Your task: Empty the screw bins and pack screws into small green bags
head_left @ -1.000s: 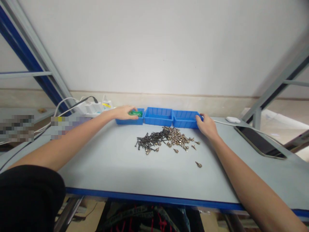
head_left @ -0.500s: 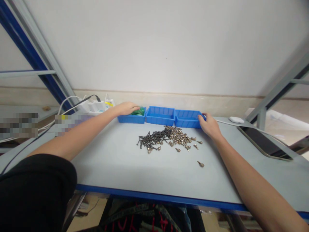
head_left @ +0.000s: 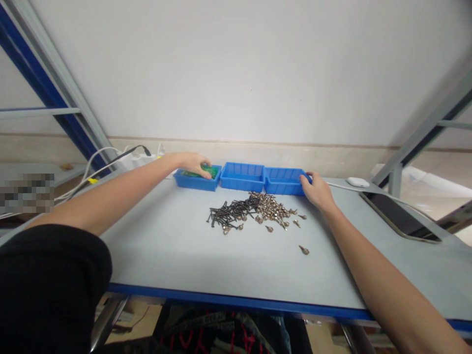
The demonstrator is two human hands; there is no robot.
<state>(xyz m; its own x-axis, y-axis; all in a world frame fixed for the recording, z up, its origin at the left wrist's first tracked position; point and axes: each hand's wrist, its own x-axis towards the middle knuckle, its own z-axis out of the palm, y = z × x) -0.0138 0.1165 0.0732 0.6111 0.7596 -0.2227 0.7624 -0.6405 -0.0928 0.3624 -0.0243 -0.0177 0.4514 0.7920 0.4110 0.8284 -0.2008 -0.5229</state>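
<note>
Three blue bins stand in a row at the back: a left bin point(head_left: 197, 183), a middle bin point(head_left: 242, 183) and a right bin point(head_left: 283, 188). My left hand point(head_left: 196, 164) reaches into the left bin, its fingers closed round green plastic bags point(head_left: 211, 171). With thumb and fingers, my right hand point(head_left: 316, 189) grips the right bin's right end. In front of the bins lies a pile of black screws point(head_left: 232, 212), touching a heap of brassy metal pieces point(head_left: 271, 206). One loose piece point(head_left: 304, 250) rests nearer the front.
On the right of the table point(head_left: 206, 265) are a phone point(head_left: 400, 216) and a white case point(head_left: 358, 182) beside a white cable. A power strip point(head_left: 136, 160) with cables sits at the back left. Metal frame posts rise at both sides.
The left bin has turned slightly and its left end has shifted away from the row's line. My left hand has moved deeper over the green bags, its thumb now showing in front. My right hand keeps its hold.
</note>
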